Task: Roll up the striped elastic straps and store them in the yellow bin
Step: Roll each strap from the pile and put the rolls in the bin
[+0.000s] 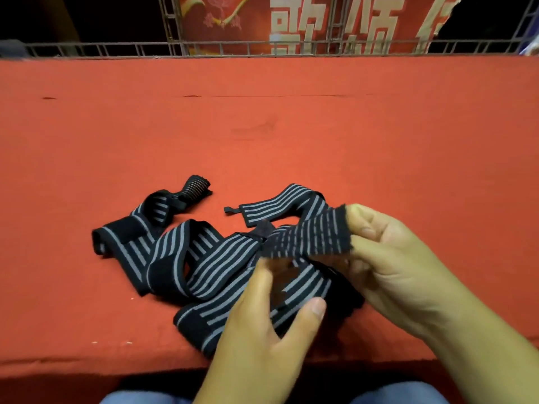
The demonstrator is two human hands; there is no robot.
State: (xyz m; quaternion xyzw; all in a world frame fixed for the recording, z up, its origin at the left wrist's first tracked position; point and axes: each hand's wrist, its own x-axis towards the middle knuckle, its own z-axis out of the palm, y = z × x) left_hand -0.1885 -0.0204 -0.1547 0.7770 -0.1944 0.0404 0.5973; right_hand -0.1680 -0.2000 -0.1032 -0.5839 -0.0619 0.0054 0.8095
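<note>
Straps (pixel 180 258) on red cloth (pixel 262 126), railing (pixel 116 49) behind

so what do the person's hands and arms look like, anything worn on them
Both are bare. The left hand and right hand have no gloves or rings, and the nails are short. The right forearm shows no sleeve, watch or band, and neither does the visible part of the left wrist.

Red cloth (pixel 262 112), metal railing (pixel 262 49), red banner (pixel 250 21).
</note>
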